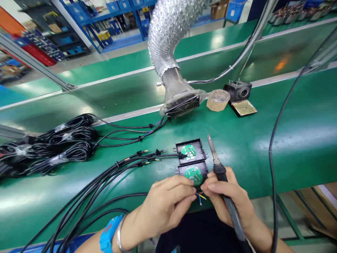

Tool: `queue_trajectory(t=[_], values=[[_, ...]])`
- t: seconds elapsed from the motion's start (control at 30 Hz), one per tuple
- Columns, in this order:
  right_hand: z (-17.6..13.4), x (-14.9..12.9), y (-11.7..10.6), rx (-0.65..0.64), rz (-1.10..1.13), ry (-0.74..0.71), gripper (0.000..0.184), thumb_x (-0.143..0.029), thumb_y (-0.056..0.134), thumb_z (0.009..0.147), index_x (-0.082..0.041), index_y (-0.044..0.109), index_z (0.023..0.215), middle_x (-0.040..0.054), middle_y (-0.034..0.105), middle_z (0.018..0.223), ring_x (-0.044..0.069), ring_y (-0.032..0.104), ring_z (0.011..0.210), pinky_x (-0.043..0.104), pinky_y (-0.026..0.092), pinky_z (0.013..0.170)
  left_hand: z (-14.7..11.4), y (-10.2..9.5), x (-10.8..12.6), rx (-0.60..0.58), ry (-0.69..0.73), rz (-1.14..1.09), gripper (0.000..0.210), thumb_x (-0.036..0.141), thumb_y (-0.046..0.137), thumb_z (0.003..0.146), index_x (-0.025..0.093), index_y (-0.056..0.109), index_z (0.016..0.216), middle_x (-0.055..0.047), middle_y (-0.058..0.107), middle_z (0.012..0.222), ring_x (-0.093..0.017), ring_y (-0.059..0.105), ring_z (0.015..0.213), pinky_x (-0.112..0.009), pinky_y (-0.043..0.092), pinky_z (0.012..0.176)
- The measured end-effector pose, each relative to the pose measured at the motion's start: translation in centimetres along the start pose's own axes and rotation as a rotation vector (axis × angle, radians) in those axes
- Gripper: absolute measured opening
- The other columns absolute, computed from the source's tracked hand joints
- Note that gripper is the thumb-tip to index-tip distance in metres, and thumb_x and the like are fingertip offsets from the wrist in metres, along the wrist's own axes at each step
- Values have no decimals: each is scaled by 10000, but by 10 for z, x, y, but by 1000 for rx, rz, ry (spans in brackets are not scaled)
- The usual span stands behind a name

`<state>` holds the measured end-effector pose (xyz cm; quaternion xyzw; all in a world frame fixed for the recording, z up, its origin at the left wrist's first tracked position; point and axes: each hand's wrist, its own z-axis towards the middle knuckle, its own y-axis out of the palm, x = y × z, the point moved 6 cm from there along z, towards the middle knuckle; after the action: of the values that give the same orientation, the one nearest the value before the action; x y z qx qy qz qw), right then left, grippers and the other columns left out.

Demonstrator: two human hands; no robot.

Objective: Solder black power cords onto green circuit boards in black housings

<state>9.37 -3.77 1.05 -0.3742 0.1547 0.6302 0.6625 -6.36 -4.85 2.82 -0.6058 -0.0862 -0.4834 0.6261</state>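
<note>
My left hand (170, 202) is closed, its fingertips pinching near the end of a black cable. Yellow and blue wire ends (201, 198) stick out just beside those fingertips. My right hand (231, 195) is wrapped round a soldering iron (221, 172), whose metal tip points up and away from me. The thumb and fingertips of this hand also meet near the wires; whether they touch them is hidden. Just beyond my hands lie two black plastic housings (204, 153) holding round green circuit boards (193, 174). One black cable enters the farther housing from the left.
Several black cables (100, 182) with stripped ends cross the bench (302, 140) on the left, near coiled cable bundles (76, 154). A fume extractor with a silver duct (168, 35) hangs ahead. Behind the iron stand a tape roll (218, 101) and a soldering-iron stand (239, 93).
</note>
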Motion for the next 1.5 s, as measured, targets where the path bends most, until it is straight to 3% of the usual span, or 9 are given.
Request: queue_trajectory(t=[0.07,0.23,0.4,0.5,0.63,0.73,1.0,1.23,1.5], values=[[-1,6,-1,14,-29,33,356,24,584,782,-176,543,1074,38,658,886,160,575,874,357,500,787,-3,-1,-8,-18,-44,121,159,149,567,877,207,589,1023,-32,611,1018,-107,620,870,-195,511,756],[-12,22,-12,91,-91,154,346,8,545,817,-190,577,1099,42,684,897,176,586,929,343,500,804,0,9,-26,-220,-107,295,164,234,460,941,220,597,1031,-24,576,954,-116,608,757,-219,512,631],[-23,21,-30,137,-93,93,440,-128,513,873,-165,500,1311,71,653,909,194,595,852,385,501,750,12,19,-32,-337,-126,405,203,244,437,943,222,629,1007,-17,571,937,-122,588,696,-237,480,574],[-21,12,-39,109,-121,67,408,-192,506,872,-150,550,1276,91,592,908,192,577,797,357,487,650,15,23,-34,-386,-146,416,205,252,445,938,222,646,967,-11,569,901,-124,579,697,-236,460,573],[-11,-2,-38,-55,-110,149,320,-113,510,802,-111,617,1103,94,599,843,174,581,732,314,487,585,13,23,-34,-354,-157,387,209,251,436,943,219,640,973,-15,575,917,-128,585,753,-235,455,608],[-6,-12,-34,-107,-73,173,251,-74,514,752,-114,625,974,63,573,724,148,550,631,288,463,519,11,25,-32,-309,-141,381,219,249,419,950,223,631,999,-17,581,937,-129,589,755,-239,452,592],[-4,-14,-30,-136,-103,176,210,-61,508,734,-108,632,896,64,550,705,141,523,619,307,453,534,14,36,-34,-361,-162,558,206,194,430,932,209,634,907,-14,570,825,-170,582,687,-265,432,498],[-5,-16,-22,-157,-158,95,208,-53,496,722,-116,633,865,58,538,684,140,510,615,314,454,548,10,33,-33,-311,-153,457,222,227,403,952,218,620,993,-14,595,887,-166,608,731,-274,488,540],[-3,-18,-13,-191,-202,71,230,-50,501,722,-136,638,886,57,563,680,146,525,608,309,465,543,6,34,-33,-296,-163,488,211,210,407,943,205,616,978,-23,592,876,-174,592,700,-295,514,537]])
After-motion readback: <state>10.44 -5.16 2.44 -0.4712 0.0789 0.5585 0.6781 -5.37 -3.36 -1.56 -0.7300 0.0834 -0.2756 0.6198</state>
